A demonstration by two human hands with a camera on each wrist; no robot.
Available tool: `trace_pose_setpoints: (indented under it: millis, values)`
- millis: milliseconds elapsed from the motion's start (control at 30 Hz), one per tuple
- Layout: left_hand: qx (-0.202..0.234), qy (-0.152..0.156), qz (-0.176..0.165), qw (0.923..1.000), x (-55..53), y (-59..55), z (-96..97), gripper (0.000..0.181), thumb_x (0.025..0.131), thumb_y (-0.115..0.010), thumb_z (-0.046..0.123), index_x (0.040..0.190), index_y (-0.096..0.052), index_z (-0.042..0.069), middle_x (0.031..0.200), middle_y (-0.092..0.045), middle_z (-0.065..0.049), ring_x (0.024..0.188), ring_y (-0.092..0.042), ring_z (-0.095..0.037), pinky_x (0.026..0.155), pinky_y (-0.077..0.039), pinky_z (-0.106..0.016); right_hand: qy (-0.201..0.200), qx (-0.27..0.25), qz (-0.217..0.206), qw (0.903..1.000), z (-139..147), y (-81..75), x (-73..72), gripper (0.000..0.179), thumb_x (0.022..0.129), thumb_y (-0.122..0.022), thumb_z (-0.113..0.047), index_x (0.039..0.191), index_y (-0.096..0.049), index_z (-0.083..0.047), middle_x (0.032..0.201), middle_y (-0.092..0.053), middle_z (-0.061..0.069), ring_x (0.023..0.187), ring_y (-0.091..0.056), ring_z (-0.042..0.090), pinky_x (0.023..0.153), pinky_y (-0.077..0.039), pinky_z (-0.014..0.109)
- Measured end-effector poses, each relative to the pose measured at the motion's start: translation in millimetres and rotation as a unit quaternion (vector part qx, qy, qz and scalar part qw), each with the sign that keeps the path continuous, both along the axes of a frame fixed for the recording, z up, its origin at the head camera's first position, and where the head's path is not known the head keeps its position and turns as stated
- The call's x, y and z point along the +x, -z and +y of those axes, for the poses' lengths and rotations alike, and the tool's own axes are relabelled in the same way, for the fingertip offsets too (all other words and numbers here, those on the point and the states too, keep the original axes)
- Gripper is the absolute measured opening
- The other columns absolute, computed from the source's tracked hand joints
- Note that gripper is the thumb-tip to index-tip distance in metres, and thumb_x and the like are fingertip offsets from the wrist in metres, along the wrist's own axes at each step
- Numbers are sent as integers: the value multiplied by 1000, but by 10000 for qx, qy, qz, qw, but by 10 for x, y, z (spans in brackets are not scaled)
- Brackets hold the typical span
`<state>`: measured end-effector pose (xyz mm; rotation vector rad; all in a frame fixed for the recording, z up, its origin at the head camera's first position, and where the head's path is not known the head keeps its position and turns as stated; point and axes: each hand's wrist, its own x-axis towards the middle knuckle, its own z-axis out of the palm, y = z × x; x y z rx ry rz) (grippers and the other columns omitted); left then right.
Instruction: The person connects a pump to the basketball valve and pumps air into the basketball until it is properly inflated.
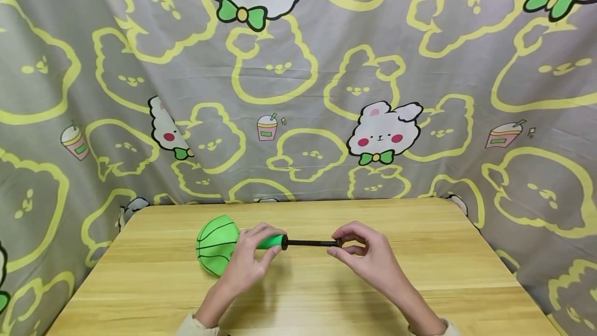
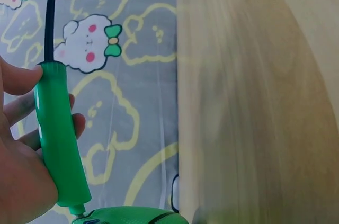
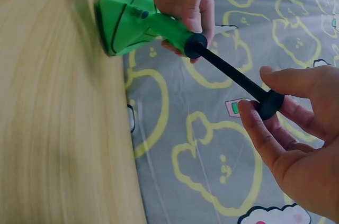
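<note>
My left hand point(image 1: 249, 258) grips the green barrel of a small hand pump point(image 2: 59, 134), its fingers and thumb curled round it. The black rod is drawn far out of the barrel toward the right. At the rod's end my right hand point(image 1: 366, 250) pinches the round black handle point(image 3: 270, 105) between thumb and fingers. A green ball point(image 1: 215, 245) with black basketball lines is joined to the pump's nozzle end, left of my left hand. It looks partly deflated, with creased, flattened sides in the right wrist view.
A light wood-grain table point(image 1: 298, 294) lies beneath both hands. Behind it and at both sides hangs a grey curtain point(image 1: 298, 82) printed with yellow outlines and white cartoon animals, meeting the table's far edge.
</note>
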<state>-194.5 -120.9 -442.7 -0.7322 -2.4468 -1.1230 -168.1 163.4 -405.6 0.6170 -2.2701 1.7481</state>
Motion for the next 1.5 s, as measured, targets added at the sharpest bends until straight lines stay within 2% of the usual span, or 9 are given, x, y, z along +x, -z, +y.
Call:
trace_pose_setpoints:
  millis: [200,400,633,933,1133,1300,1500]
  values:
    - [35,-58,3,10000,4,-27,-10,28,91,-74,15,119,-73,19,115,-68,11,111,-62,-16,97,-37,-49,-216,-99,84,9997,38,-43,7,26,83,-85,-7,106,-74,-13,104,-70,7,98,-71,27,77,-60,34]
    - [121,-132,23,9998,18,-20,25,32,87,-77,11,118,-74,19,115,-68,12,109,-63,-17,96,-37,-50,-106,-277,197,9994,31,-14,18,28,80,-85,-2,106,-77,-10,101,-72,14,93,-73,24,76,-60,34]
    - [46,-45,127,9999,42,-12,109,34,85,-77,9,118,-74,16,112,-69,8,106,-63,-13,94,-36,-47,-61,-493,375,9981,-64,78,34,27,78,-85,1,102,-78,-7,97,-73,14,85,-75,24,72,-60,35]
    - [-94,172,186,9996,76,17,210,31,85,-77,8,116,-75,11,108,-68,9,99,-62,-9,91,-37,-43,50,-671,457,9967,-272,254,54,28,76,-85,4,101,-79,-8,95,-74,10,87,-75,25,70,-60,35]
    - [-62,225,146,9996,118,44,267,30,84,-77,7,114,-76,12,105,-66,11,96,-60,-6,91,-35,-43,157,-656,655,9956,-419,368,72,31,75,-85,6,101,-79,-10,94,-73,8,89,-74,26,71,-60,34]
    - [-105,315,106,9994,145,57,273,29,84,-77,6,112,-76,13,103,-65,12,94,-60,-5,91,-35,-43,161,-447,867,9951,-527,452,76,32,76,-83,8,102,-77,-10,95,-72,6,92,-74,25,71,-59,31]
    - [-59,456,6,9989,135,53,233,26,88,-75,10,114,-75,14,107,-66,14,97,-61,-5,92,-37,-46,-18,-243,692,9973,-502,391,66,33,79,-83,5,104,-75,-14,100,-70,5,96,-73,23,73,-59,31]
